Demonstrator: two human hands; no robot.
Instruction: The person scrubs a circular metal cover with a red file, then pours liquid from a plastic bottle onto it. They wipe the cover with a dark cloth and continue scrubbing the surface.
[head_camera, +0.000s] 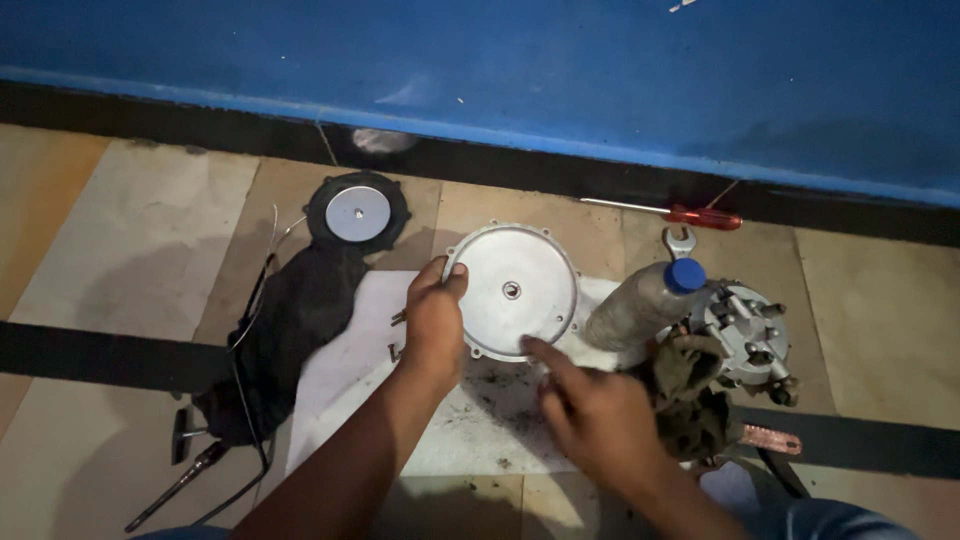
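Head view, work in hand: a round metal cover plate (512, 291) is held tilted above a white sheet (350, 370) spread on the tiled floor (130, 250); judged from this, the plate is being inspected or turned over during work on dismantled parts.
Left hand (432, 322): the plate's left rim is pinched between thumb and fingers, the thumb lying over the upper edge.
Right hand (590, 410): the fingers are loosely curled and nothing is gripped; the extended forefinger is touching the plate's lower rim.
Plate position: it is kept over the sheet's upper part, just left of the plastic bottle (645, 303).
Next move, as a judgement: a steady two-handed hold is called for, since the plate is carried by one rim only and could slip.
Sheet: dark grit is scattered below the plate, and two small bolts (396, 335) are lying beside the left hand.
Left side: a black rubber diaphragm with a metal centre disc (357, 212) is resting above a dark cloth (295, 330), with a thin wire and a dark-handled tool (175, 487) near it.
Right side: a grey metal housing (752, 335) is sitting behind a dirty rag (690, 390), close to the bottle with its blue cap.
Wall side: a red-handled screwdriver (690, 214) and an open spanner (680, 241) are lying by the blue wall (500, 60).
In the way: the bottle and rag are crowding the plate's right side.
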